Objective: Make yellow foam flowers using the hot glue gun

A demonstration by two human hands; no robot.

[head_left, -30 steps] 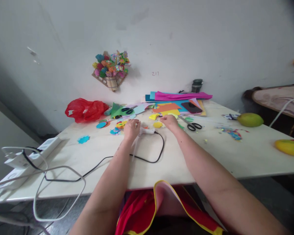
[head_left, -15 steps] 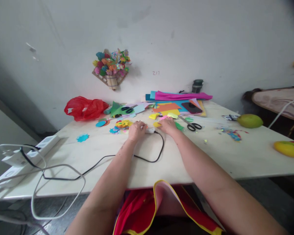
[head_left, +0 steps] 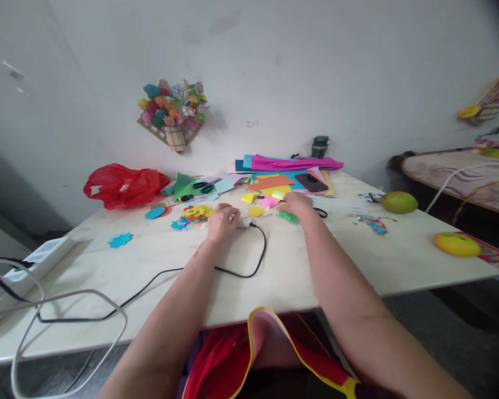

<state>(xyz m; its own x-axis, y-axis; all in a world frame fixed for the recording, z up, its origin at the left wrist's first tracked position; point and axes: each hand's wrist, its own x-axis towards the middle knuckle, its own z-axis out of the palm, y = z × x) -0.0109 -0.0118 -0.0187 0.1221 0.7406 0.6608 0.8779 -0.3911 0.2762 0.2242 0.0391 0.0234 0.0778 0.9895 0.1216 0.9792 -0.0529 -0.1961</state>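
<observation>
My left hand is closed around a white corded tool, whose black cord loops off to the right; most of the tool is hidden under my fingers. Just left of that hand lie yellow flower cutouts and blue ones. My right hand reaches over several small packets, its fingers partly hidden but seeming apart. Under and beside it are a green packet, a pink packet and a pale yellow packet. A yellow paper disc lies between my hands. Black scissors handles show behind my right wrist.
Coloured sheets and a phone lie at the back. A red plastic bag and another pair of scissors are left. A power strip with cables sits far left, two mangoes right.
My right hand has left the yellow disc and moved right, over the packets and scissors. My left hand stays on the white tool. The view has turned slightly right.
</observation>
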